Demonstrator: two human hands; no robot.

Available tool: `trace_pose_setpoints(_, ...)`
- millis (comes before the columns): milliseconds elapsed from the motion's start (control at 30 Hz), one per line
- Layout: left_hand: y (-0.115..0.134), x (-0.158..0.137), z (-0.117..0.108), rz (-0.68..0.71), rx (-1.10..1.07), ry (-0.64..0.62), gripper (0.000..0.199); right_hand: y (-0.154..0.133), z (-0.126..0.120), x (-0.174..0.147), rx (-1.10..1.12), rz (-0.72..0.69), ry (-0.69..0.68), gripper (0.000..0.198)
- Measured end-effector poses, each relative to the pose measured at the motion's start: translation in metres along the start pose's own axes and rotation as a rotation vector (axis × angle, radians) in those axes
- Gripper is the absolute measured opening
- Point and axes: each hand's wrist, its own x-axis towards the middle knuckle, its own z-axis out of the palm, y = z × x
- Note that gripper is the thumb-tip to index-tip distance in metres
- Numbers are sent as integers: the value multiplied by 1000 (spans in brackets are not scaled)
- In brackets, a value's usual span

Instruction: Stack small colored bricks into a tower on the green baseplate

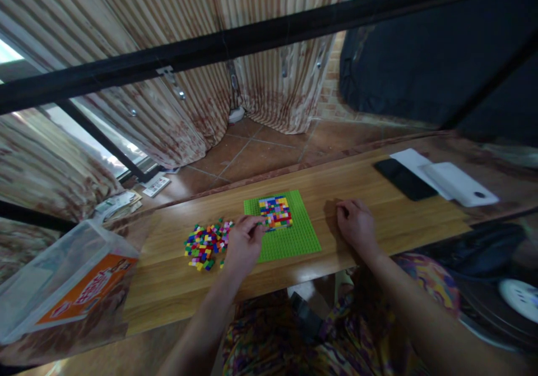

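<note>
A green studded baseplate [294,245] lies on the wooden table, carrying a block of multicoloured toy bricks [277,210] toward its far side. My left hand [244,240] reaches over the plate's left edge, thumb and fingers pinched together beside the left side of the built bricks. Whatever is between those fingertips is too small to make out. Left of that hand spreads a pile of loose toy bricks [205,244], partly hidden by it. My right hand [356,224] rests on the table right of the plate, fingers curled closed with nothing visible in them.
At the table's right end lie a dark flat object [404,179] and a white box-like object [460,182]. A clear plastic bin [63,281] with an orange label stands past the left end. A black metal bar [252,38] crosses before striped curtains [168,23].
</note>
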Motion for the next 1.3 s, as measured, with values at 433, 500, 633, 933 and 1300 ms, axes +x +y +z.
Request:
trace_pose_setpoints(433, 3, 9, 23, 181, 469, -33, 19, -1, 1, -1, 7, 14, 6, 25)
trace_pose_setpoints(500, 1, 10, 25, 225, 530, -53, 19, 0, 1, -1, 9, 15, 8, 25)
trace_pose_setpoints(633, 3, 13, 28, 236, 621, -76, 20, 0, 1, -1, 15, 15, 2, 25)
trace_pose_setpoints(933, 15, 17, 31, 162, 655, -43, 11, 1, 1, 0, 11, 19, -6, 27)
trace_pose_setpoints(1300, 14, 17, 26, 149, 642, -64, 10, 1, 0, 0, 21, 22, -6, 25)
